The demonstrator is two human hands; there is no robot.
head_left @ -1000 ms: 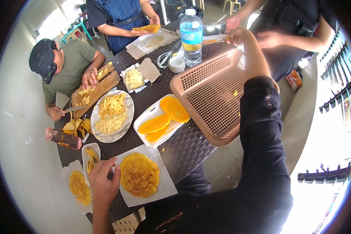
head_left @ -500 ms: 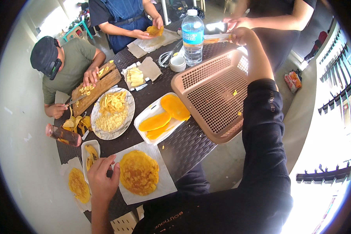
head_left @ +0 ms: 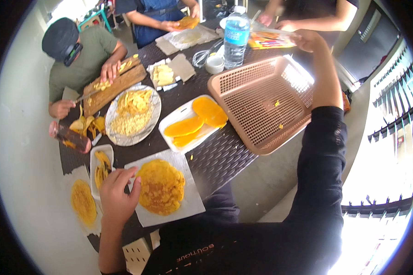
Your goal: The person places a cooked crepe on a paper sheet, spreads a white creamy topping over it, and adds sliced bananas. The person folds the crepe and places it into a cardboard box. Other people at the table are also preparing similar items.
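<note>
My left hand [head_left: 119, 195] is open, its thumb and fingers curved and apart, beside the left edge of a round golden pancake [head_left: 161, 188]. The pancake lies flat on white paper [head_left: 192, 206] at the near table edge. Stretched out beyond the brown plastic basket [head_left: 257, 144], my right hand [head_left: 306, 41] is closed on the end of a long, pale, flat thing [head_left: 275, 33], whose kind I cannot make out. A colourful package [head_left: 270, 42] lies under it. Left of the basket, a white foam tray [head_left: 167, 129] holds orange mango slices [head_left: 184, 127].
A plate [head_left: 155, 123] of chopped and sliced banana stands mid-left, near a person cutting on a wooden board [head_left: 96, 101]. A water bottle [head_left: 235, 39], a small white cup [head_left: 214, 64] and a cable are at the back. Another pancake [head_left: 83, 201] lies far left.
My right hand has moved slightly right with the pale flat thing, and the colourful package now shows beneath it. My left hand stays by the pancake. The whole view has shifted a little.
</note>
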